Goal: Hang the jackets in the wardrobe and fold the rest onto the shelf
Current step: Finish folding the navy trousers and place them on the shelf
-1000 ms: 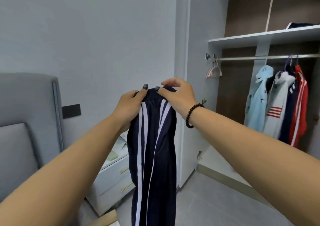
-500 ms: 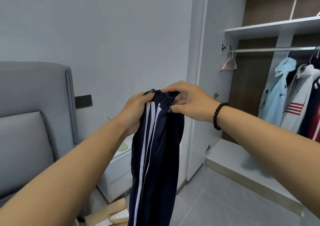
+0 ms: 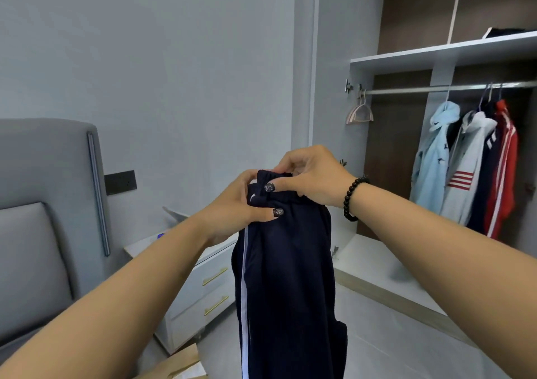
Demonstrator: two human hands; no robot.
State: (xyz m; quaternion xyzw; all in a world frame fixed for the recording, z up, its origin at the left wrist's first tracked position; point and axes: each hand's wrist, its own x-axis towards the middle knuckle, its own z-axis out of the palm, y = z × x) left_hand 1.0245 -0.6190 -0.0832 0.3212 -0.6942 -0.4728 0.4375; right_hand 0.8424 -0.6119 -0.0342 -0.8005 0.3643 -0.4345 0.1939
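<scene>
Navy track pants point(image 3: 287, 285) with a white side stripe hang straight down in front of me. My left hand point(image 3: 235, 207) grips the waistband from the left, thumb across the front. My right hand point(image 3: 311, 175), with a black bead bracelet on its wrist, pinches the waistband top from the right. At the right stands the open wardrobe, with a white shelf point(image 3: 436, 54) above a metal rail point(image 3: 436, 89). Several jackets point(image 3: 467, 163) hang on the rail: light blue, white, navy and red. A dark folded garment point(image 3: 505, 32) lies on the shelf.
An empty pink hanger point(image 3: 359, 112) hangs at the rail's left end. A grey padded headboard point(image 3: 43, 204) fills the left. A white nightstand point(image 3: 200, 285) with gold handles stands below my arms. A cardboard box point(image 3: 180, 364) lies on the grey tiled floor.
The pants have turned, so one white stripe shows at the left edge instead of several across the front. Both hands shifted their grip on the waistband, and the view swung back towards the wardrobe.
</scene>
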